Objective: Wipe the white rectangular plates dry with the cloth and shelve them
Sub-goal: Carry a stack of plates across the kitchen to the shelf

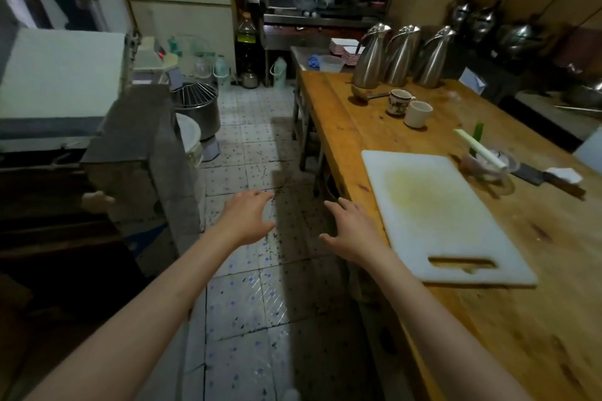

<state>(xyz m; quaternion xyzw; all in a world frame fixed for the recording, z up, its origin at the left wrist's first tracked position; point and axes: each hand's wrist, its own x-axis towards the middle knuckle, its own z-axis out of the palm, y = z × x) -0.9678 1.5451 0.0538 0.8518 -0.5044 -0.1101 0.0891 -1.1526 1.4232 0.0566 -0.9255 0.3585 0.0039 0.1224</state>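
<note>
Both my hands are out over the tiled floor [260, 296], left hand [248, 218] and right hand [353, 231], fingers spread and holding nothing. The white plates [346, 50] sit stacked (red-edged, it seems) on the far metal counter [301, 58], beyond the wooden table [521, 303].

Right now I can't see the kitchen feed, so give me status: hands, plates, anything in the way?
Left hand and right hand open, empty, over the floor. Plate stack on the far steel counter, untouched. Path ahead open.
</note>
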